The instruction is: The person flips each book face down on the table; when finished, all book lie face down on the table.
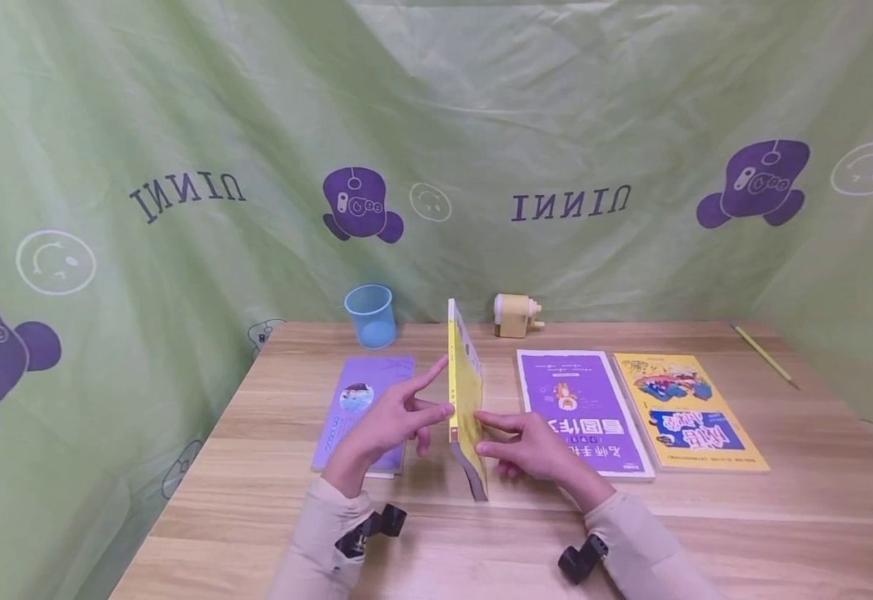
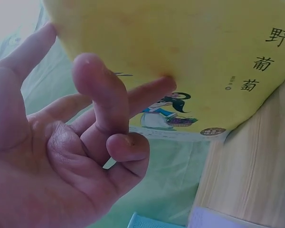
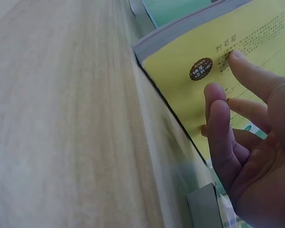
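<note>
Yellow book (image 1: 466,392) upright between both hands' fingertips.

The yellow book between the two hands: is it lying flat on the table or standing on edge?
Standing on edge. The yellow book rises from the table, with the left hand and right hand touching its covers with straight fingers.

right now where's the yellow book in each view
Head: yellow book standing on edge at table centre, between both hands.
Left wrist: fills the top, cover facing the camera.
Right wrist: upper right, fingertips on it.
Shared landmark: the wooden table.
</note>
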{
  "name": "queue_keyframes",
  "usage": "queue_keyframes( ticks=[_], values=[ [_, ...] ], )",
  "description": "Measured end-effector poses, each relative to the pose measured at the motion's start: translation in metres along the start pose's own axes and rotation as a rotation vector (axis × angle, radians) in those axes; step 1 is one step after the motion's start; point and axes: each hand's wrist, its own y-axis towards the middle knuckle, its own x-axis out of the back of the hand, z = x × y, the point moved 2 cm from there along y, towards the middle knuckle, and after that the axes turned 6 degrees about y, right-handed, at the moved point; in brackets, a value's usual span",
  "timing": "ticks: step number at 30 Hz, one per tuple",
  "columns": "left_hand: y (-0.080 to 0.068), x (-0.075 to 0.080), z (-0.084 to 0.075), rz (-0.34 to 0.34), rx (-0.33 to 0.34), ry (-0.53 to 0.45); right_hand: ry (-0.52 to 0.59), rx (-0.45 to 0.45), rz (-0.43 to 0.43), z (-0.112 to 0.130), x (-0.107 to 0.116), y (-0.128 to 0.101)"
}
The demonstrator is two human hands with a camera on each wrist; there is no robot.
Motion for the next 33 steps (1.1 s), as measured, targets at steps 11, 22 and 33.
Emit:
queue_keyframes(
  ticks=[11,22,33],
  values=[
    [-0.008,0.012,0.001,0.071,-0.026,-0.023,-0.066,0.008,-0.034,0.002,-0.005,0.000],
    [-0.009,0.019,0.008,0.082,-0.072,-0.062,-0.075,-0.008,-0.045,0.003,-0.009,-0.001],
    [-0.012,0.027,0.015,0.093,-0.047,-0.090,-0.140,-0.009,-0.052,0.005,-0.009,0.000]
  ],
)
